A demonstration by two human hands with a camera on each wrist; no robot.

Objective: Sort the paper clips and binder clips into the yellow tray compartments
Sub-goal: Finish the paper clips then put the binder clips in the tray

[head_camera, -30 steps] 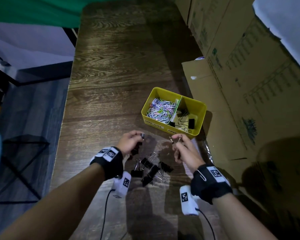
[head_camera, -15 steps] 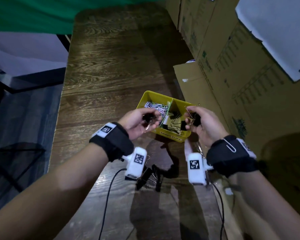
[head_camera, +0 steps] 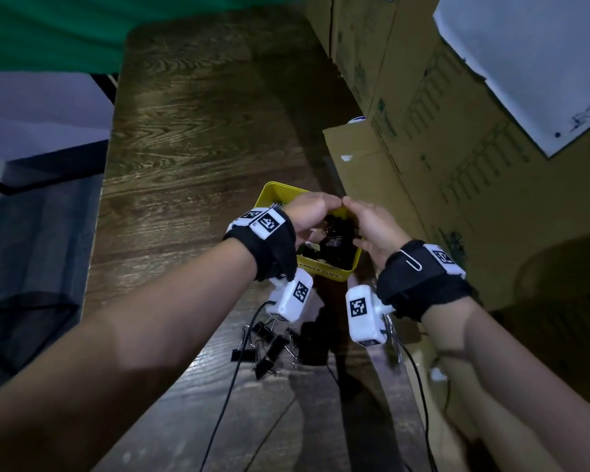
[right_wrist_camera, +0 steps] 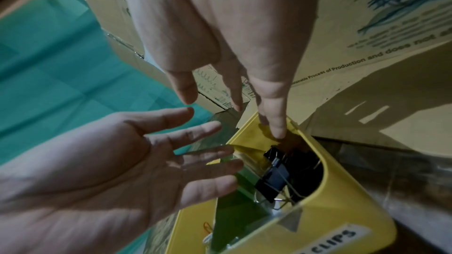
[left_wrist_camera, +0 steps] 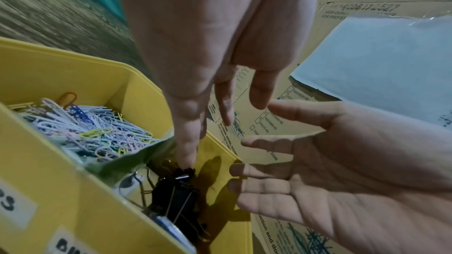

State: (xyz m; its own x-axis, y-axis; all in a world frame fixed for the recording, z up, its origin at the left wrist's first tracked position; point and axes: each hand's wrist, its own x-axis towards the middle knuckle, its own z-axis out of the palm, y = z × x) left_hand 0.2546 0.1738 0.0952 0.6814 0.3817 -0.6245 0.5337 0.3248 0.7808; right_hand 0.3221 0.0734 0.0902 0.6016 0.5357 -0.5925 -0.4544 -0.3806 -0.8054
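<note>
The yellow tray (head_camera: 325, 271) stands on the wooden table against the cardboard boxes. My left hand (head_camera: 315, 211) and right hand (head_camera: 368, 219) hover over its right compartment, palms facing each other, fingers straight and spread, holding nothing. Black binder clips (left_wrist_camera: 176, 190) lie in that compartment under my left hand (left_wrist_camera: 225, 111), whose thumb tip touches the topmost one. Pastel paper clips (left_wrist_camera: 93, 132) fill the left compartment. In the right wrist view my right hand (right_wrist_camera: 234, 99) hangs above the same binder clips (right_wrist_camera: 281, 173). Several loose binder clips (head_camera: 269, 345) remain on the table nearer me.
Cardboard boxes (head_camera: 423, 148) line the table's right side, close behind the tray. The table's left edge (head_camera: 106, 185) drops to the floor. Wrist-camera cables (head_camera: 232, 386) trail across the near tabletop. A silver paper clip (head_camera: 412, 260) hangs on my right wrist strap.
Both hands carried binder clips from the pile up over the tray's right compartment, then opened; the clips they held now lie in the tray.
</note>
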